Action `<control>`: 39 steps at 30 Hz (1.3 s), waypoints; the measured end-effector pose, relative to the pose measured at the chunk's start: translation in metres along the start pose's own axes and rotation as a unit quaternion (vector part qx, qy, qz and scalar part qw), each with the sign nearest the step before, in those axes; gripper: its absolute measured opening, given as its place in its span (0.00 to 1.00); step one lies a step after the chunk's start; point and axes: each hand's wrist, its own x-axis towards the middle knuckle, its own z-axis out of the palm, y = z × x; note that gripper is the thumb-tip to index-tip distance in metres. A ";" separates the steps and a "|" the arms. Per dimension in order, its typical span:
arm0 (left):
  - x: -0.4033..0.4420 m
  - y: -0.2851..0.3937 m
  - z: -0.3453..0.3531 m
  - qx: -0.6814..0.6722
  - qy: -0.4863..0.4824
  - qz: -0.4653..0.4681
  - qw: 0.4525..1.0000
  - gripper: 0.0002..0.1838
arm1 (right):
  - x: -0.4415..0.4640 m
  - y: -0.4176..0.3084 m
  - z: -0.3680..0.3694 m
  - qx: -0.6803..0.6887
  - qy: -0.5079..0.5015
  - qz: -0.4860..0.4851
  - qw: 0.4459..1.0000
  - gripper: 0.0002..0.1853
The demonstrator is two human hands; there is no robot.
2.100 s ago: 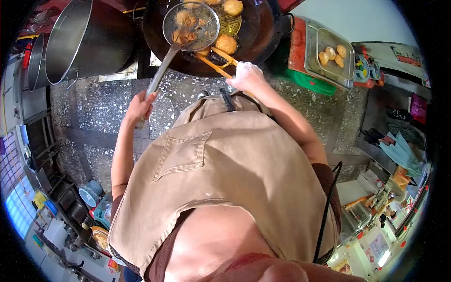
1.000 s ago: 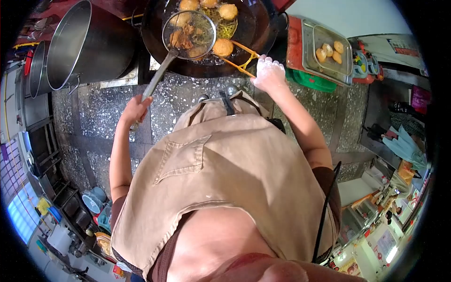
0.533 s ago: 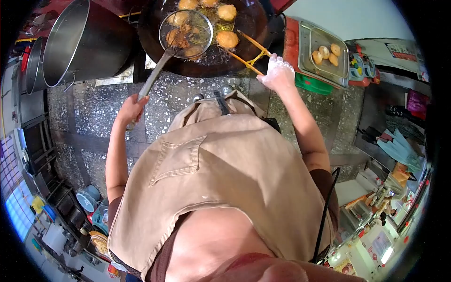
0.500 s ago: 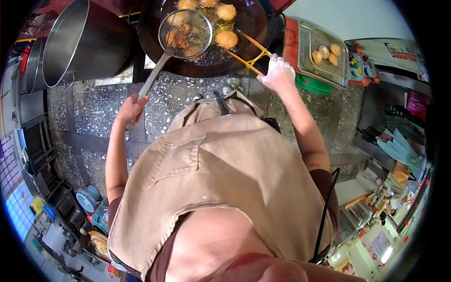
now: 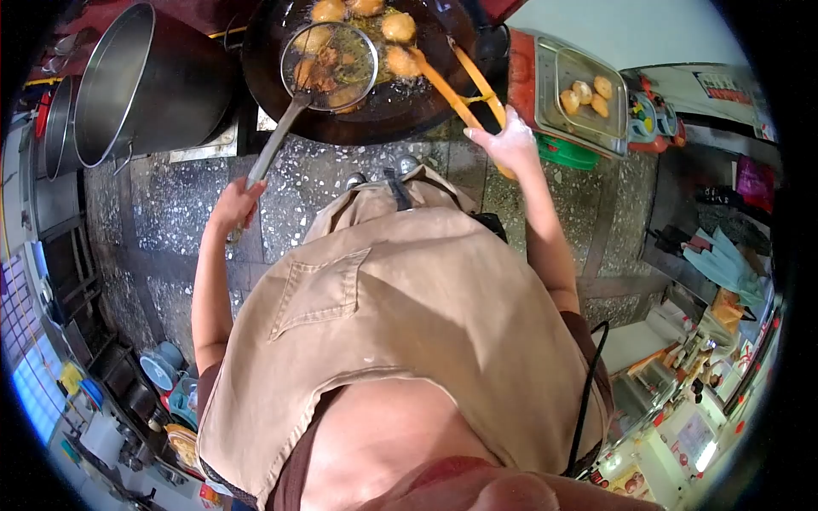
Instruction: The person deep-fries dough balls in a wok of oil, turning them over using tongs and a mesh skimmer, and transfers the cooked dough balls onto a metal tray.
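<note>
My left hand (image 5: 237, 205) is wrapped round the metal handle of a round mesh strainer (image 5: 329, 66), which sits over the left part of a dark wok (image 5: 366, 128). Small browned bits lie in the mesh. My right hand (image 5: 511, 145), whitened with powder, grips orange tongs (image 5: 464, 102) with their arms apart. One tong tip touches a golden fried ball (image 5: 402, 61) in the oil; the other tip stands off to its right. Another fried ball (image 5: 398, 27) floats just above it, with more at the wok's far side and some under the strainer.
A tall metal pot (image 5: 162, 85) stands left of the wok, beside a smaller pot (image 5: 61, 128). At the right, a metal tray (image 5: 545, 106) with several pale golden pieces (image 5: 582, 92) rests above a green basin (image 5: 567, 153). Speckled floor (image 5: 290, 170) shows below the wok.
My right hand has moved slightly right, and the tongs have swung so that one arm now reaches the nearest ball. That ball has shifted up and left. The strainer remains over the wok.
</note>
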 end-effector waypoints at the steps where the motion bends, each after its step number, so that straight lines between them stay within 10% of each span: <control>1: 0.000 0.000 0.000 0.006 -0.002 -0.001 1.000 0.19 | 0.002 0.003 0.005 0.072 -0.002 0.026 0.997 0.51; 5: 0.005 -0.003 -0.001 0.008 -0.014 -0.007 1.000 0.19 | 0.000 0.009 0.020 0.403 -0.099 0.081 0.906 0.49; 10: 0.011 -0.014 -0.001 0.013 0.010 0.016 1.000 0.23 | -0.008 0.010 0.039 0.039 0.052 -0.025 0.998 0.54; 16: 0.027 -0.037 0.002 -0.025 0.002 0.094 0.995 0.21 | -0.025 -0.020 0.016 0.140 0.038 0.061 0.988 0.51; 23: 0.125 -0.106 -0.015 0.081 -0.070 0.232 0.967 0.21 | -0.034 -0.025 0.050 0.658 -0.171 0.084 0.729 0.33; 39: 0.070 -0.011 0.008 0.114 -0.069 0.155 0.979 0.21 | -0.062 -0.019 0.072 0.713 -0.157 0.054 0.681 0.31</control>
